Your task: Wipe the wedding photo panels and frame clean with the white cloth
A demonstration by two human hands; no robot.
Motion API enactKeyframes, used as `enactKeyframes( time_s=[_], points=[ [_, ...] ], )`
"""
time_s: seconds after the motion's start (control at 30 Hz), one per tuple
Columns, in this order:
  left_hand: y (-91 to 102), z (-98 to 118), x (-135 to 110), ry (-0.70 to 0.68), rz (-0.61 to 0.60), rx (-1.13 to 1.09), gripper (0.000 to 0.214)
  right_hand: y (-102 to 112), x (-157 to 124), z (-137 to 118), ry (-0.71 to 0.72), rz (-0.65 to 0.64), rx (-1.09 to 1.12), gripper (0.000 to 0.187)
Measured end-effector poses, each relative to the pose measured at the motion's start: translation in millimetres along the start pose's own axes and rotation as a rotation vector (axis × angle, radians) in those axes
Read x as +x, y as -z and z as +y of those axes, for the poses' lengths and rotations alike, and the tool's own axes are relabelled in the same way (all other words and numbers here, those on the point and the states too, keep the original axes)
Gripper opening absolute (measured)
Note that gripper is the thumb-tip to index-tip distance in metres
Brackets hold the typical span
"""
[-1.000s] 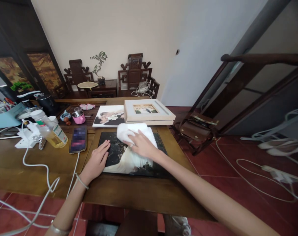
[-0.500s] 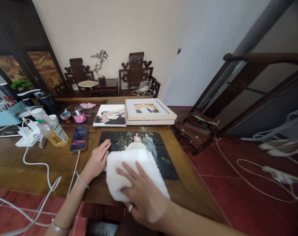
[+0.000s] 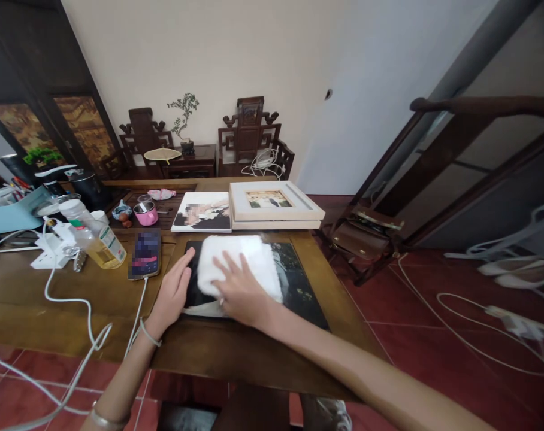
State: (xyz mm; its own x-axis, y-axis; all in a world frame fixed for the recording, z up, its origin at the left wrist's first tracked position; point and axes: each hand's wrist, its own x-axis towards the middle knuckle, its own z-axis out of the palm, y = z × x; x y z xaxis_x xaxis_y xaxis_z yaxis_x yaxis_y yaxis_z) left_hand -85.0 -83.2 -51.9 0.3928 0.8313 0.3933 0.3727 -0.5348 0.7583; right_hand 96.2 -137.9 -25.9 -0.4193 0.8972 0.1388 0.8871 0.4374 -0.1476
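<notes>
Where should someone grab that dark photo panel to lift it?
Probably by the left and right edges, from both sides at once: the photo panel lies flat on the table with no handle showing, and the white cloth covers much of its middle.

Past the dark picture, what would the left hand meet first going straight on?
The left hand would likely meet the white-edged photo, passing close by the cloth; depth is unclear.

A cloth [image 3: 259, 263] lies on the photo panel [image 3: 302, 294], phone [image 3: 145, 254] left, picture frame [image 3: 272, 213] behind.
</notes>
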Motion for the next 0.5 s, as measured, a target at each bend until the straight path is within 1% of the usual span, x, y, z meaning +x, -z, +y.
enactKeyframes(
  time_s=[0.07,0.1,0.13,0.17,0.2,0.27,0.3,0.37,0.43,0.5],
  points=[
    [1.5,2,1,0.048,0.099,-0.171,0.047,2,-13,-17,0.226,-0.035,0.08,0.032],
    [1.9,2,2,0.07,0.124,-0.246,0.049,5,-20,-23,0.325,-0.06,0.119,0.031],
    [2.0,2,2,0.089,0.132,-0.3,0.051,7,-28,-26,0.399,-0.084,0.153,0.031],
    [1.9,2,2,0.103,0.127,-0.325,0.052,10,-34,-26,0.442,-0.104,0.183,0.031],
    [1.6,1,2,0.108,0.117,-0.315,0.053,14,-40,-24,0.451,-0.116,0.212,0.031],
    [0.6,1,1,0.082,0.094,-0.19,0.05,18,-49,-12,0.38,-0.102,0.258,0.03],
    [-0.1,1,1,0.043,0.073,-0.095,0.047,20,-51,-4,0.315,-0.074,0.27,0.028],
    [-1.5,0,0,-0.056,-0.007,0.099,0.042,19,-50,18,0.165,0.01,0.256,0.027],
    [-3.1,-1,-1,-0.141,-0.099,0.228,0.039,16,-42,40,-0.002,0.105,0.207,0.029],
    [-4.7,-3,-1,-0.182,-0.143,0.289,0.037,11,-28,59,-0.176,0.179,0.155,0.033]
  ],
)
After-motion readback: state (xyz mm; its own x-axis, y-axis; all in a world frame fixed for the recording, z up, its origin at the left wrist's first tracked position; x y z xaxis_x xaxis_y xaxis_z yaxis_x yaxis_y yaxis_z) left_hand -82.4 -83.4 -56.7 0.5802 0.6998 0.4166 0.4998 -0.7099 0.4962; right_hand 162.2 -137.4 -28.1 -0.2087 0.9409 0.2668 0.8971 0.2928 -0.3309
